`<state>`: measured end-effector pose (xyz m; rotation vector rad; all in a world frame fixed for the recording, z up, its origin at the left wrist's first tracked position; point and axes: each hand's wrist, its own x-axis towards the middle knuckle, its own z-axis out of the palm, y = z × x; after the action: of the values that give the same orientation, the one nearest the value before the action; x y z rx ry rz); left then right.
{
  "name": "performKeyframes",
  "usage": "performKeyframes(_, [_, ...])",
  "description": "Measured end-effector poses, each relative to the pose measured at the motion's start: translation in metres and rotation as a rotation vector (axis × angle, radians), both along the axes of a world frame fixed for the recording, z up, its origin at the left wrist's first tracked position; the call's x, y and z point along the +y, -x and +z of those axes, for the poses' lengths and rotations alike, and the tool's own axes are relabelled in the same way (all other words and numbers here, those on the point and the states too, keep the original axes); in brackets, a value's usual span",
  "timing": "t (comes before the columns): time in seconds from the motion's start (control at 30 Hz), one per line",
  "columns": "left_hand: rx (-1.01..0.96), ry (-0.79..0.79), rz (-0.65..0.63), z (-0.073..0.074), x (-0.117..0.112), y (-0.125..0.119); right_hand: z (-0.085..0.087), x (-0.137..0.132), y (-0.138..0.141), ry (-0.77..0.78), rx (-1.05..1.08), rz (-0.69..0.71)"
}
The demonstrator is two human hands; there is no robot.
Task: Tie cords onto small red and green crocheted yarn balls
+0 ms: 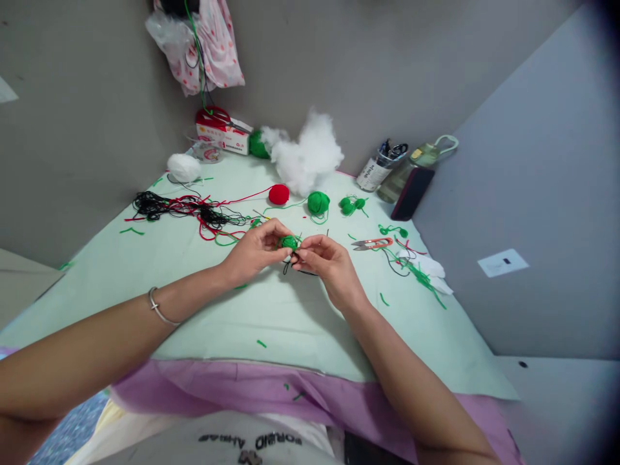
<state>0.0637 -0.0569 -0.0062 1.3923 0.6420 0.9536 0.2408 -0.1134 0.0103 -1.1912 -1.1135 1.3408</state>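
My left hand (256,248) pinches a small green crocheted piece (289,243) over the middle of the pale green table cover (271,310). My right hand (322,258) meets it from the right, fingers pinched together at the piece's edge, with thin black thread (295,268) hanging below the fingers. What the right fingertips grip is too small to make out. A silver bracelet (157,307) circles my left wrist.
Red yarn ball (278,194), green yarn ball (318,202), white yarn ball (183,167) and white stuffing (310,155) lie behind. Tangled black and red threads (184,210) sit at left. Orange thread snips (372,243), a pen cup (375,169), a bottle (411,169) and grey walls stand at right.
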Motion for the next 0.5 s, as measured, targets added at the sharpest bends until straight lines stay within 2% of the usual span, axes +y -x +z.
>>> performKeyframes(0.17, [0.062, 0.000, 0.002, -0.001, -0.002, -0.001, 0.003, -0.005, 0.004, -0.256, -0.465, -0.065])
performKeyframes(0.23, [0.091, -0.022, -0.022, 0.000, -0.003, -0.001, 0.008, -0.004, 0.003, -0.324, -0.561, -0.091])
performKeyframes(0.3, [0.121, -0.036, -0.046, 0.002, -0.004, -0.001, 0.017, -0.002, -0.001, -0.391, -0.503, -0.162])
performKeyframes(0.4, [0.145, -0.032, -0.066, 0.005, -0.003, 0.001, 0.041, 0.000, -0.014, -0.420, -0.235, -0.291])
performKeyframes(0.5, [0.144, -0.009, -0.099, 0.007, 0.000, 0.004, 0.080, -0.005, -0.031, -0.271, -0.160, -0.146])
